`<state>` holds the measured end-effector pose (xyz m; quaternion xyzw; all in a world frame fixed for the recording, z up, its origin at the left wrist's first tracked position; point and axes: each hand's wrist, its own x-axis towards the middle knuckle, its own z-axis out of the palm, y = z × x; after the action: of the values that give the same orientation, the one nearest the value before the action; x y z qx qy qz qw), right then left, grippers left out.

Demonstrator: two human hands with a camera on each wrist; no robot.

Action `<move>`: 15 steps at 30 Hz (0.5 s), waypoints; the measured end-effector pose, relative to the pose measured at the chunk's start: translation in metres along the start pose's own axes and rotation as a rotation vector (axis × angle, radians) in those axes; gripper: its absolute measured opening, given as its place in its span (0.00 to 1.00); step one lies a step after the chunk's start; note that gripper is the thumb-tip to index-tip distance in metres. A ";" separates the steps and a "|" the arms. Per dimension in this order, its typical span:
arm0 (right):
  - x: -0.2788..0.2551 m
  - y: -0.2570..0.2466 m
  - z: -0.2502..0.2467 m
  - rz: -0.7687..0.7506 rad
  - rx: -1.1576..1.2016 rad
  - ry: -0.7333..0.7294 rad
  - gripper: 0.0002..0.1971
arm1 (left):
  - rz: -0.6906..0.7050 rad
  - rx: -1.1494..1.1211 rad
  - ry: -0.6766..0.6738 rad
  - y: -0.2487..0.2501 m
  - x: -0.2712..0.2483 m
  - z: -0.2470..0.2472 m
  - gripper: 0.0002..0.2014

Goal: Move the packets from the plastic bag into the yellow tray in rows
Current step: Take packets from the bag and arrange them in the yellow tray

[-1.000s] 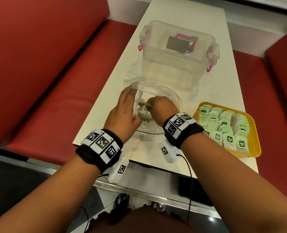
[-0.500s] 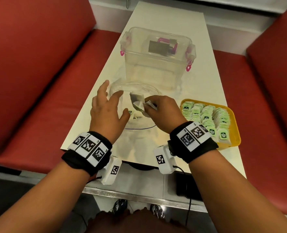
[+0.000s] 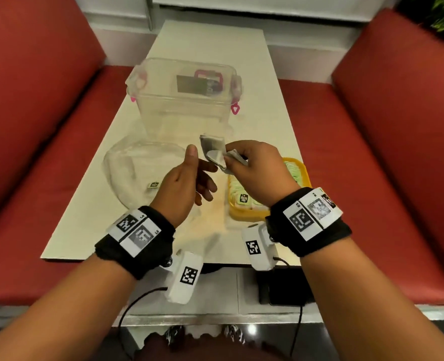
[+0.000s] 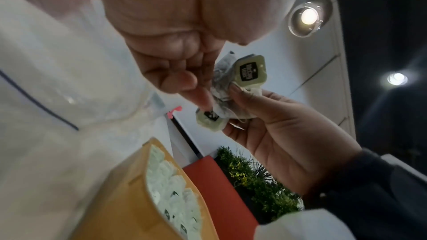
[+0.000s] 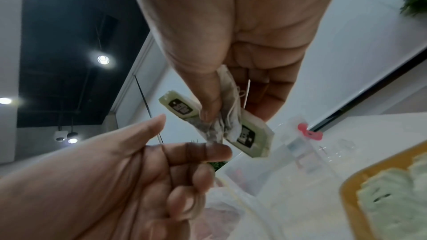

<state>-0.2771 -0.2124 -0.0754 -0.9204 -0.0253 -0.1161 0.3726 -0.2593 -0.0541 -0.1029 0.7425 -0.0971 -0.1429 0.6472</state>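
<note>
My right hand (image 3: pixel 228 158) pinches a small bunch of white tea packets (image 3: pixel 213 147) with green tags, held in the air above the table, left of the yellow tray (image 3: pixel 244 217). In the right wrist view the thumb presses the packets (image 5: pixel 245 134) against the fingers. My left hand (image 3: pixel 202 158) is beside them, thumb raised. Its index finger (image 5: pixel 208 150) touches the lower edge of one packet, without gripping. The clear plastic bag (image 3: pixel 137 162) lies flat on the table to the left with one packet (image 3: pixel 153 185) inside. Rows of packets (image 3: pixel 244 199) fill the tray.
A clear lidded box (image 3: pixel 184 100) with pink latches stands behind the bag, mid-table. Red bench seats (image 3: pixel 372 178) flank the narrow white table (image 3: pixel 210 48). The tray sits near the table's right edge.
My right hand drew the packets out of the bag and lifted them to the right. My left hand let go of the bag, which now lies flat, and came over to the packets.
</note>
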 end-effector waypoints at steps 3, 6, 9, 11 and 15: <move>-0.010 0.010 -0.011 0.004 -0.058 0.003 0.09 | -0.128 -0.190 -0.066 0.004 0.007 0.020 0.42; -0.023 0.020 -0.018 -0.037 -0.076 -0.003 0.08 | -0.240 -0.354 -0.169 0.004 0.011 0.038 0.42; -0.031 0.031 -0.019 -0.108 -0.092 -0.032 0.09 | -0.284 -0.454 -0.238 0.003 0.016 0.050 0.33; -0.033 0.039 -0.018 -0.131 -0.119 -0.046 0.14 | -0.295 -0.456 -0.231 0.002 0.019 0.058 0.22; -0.033 0.052 -0.019 -0.134 -0.140 -0.081 0.10 | -0.281 -0.431 -0.206 0.000 0.022 0.070 0.12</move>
<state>-0.3055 -0.2623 -0.1050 -0.9443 -0.0935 -0.1051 0.2974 -0.2620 -0.1264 -0.1135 0.5753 -0.0257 -0.3236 0.7507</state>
